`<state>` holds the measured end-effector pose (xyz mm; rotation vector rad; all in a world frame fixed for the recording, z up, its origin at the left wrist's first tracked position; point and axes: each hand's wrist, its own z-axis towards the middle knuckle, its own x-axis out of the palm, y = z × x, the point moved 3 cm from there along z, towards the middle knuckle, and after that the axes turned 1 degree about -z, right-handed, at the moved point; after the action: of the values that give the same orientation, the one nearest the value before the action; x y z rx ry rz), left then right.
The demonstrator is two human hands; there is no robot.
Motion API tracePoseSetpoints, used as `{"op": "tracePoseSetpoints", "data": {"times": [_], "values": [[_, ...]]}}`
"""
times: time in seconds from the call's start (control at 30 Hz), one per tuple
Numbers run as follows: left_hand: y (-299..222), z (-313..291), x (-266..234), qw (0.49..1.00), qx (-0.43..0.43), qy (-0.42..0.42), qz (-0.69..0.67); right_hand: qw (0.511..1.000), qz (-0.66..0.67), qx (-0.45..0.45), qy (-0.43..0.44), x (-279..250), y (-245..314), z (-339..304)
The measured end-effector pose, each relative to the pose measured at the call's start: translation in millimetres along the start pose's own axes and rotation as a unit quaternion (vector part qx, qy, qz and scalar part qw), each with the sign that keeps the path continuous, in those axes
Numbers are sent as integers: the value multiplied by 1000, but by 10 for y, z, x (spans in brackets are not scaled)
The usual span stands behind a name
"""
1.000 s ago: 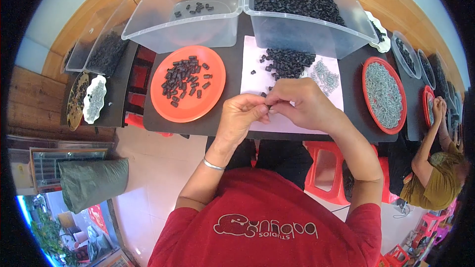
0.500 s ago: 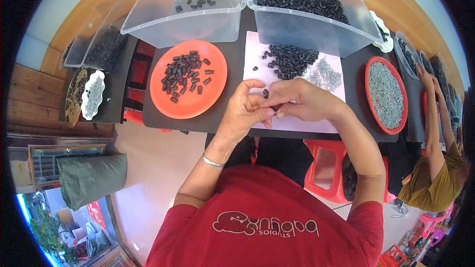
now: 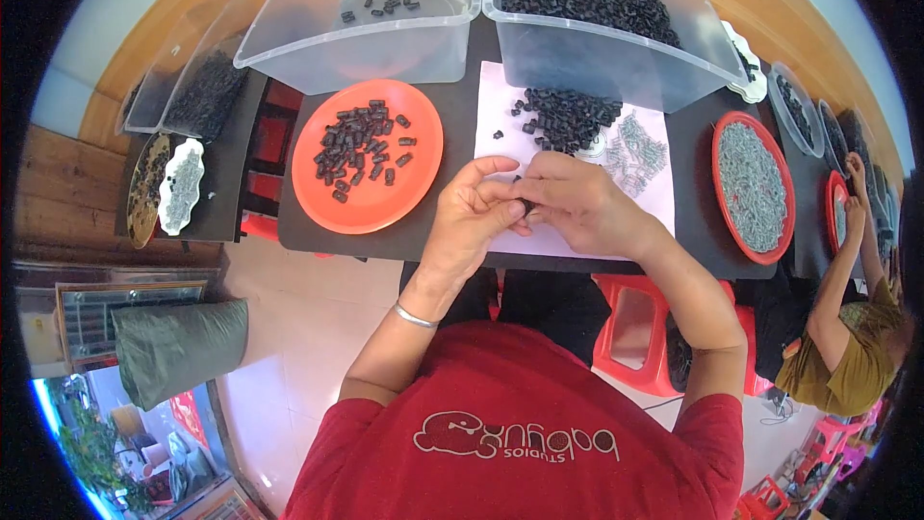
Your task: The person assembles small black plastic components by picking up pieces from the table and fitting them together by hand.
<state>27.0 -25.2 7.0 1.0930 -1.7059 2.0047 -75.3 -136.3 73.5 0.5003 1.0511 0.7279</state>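
My left hand [image 3: 478, 210] and my right hand [image 3: 589, 200] meet over the near part of a pale sheet [image 3: 656, 217]. Between their fingertips is a small black plastic piece [image 3: 525, 204], mostly covered, with both hands closed on it. Just beyond my hands lies a heap of similar black pieces [image 3: 568, 120]. A loose pile of silver screws [image 3: 635, 152] lies to its right on the same sheet. Left of my hands, an orange-red plate [image 3: 416, 188] holds several black cylindrical pieces [image 3: 356, 146].
Two clear bins stand at the back: the left bin [image 3: 385, 65] holds a few black pieces, the right bin [image 3: 616, 67] many. A red tray [image 3: 722, 207] of screws [image 3: 753, 183] sits right. At far right a co-worker's hand [image 3: 852, 217] reaches over another red tray [image 3: 835, 188].
My right hand has turned slightly, bringing its fingers more upright over the piece. My left hand has barely moved. The co-worker's hands have drawn apart, one lower over the red tray.
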Motion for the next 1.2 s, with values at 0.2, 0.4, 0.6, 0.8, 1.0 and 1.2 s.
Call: {"op": "tracePoseSetpoints", "data": {"times": [0.2, 0.4, 0.6, 0.8, 1.0, 1.2], "values": [[-5, -23, -11, 1000, 22, 5, 9, 999, -8, -7, -40, 60, 60, -39], [-9, -42, -10, 999, -8, 44, 13, 997, 16, 21, -70, 141, 55, -172], [-53, -119, 50, 997, 27, 67, 40, 981, 20, 106, -164, 222, 330, -486], [-596, -289, 89, 858, 312, -109, 393, 954, -15, 164, -249, 95, 414, -983], [-1187, -261, -184, 608, 359, -274, 653, 924, -30, 213, -315, -59, 284, -1168], [-823, -204, 125, 555, 388, -194, 709, 908, -45, 240, -340, -84, 134, -1172]]}}
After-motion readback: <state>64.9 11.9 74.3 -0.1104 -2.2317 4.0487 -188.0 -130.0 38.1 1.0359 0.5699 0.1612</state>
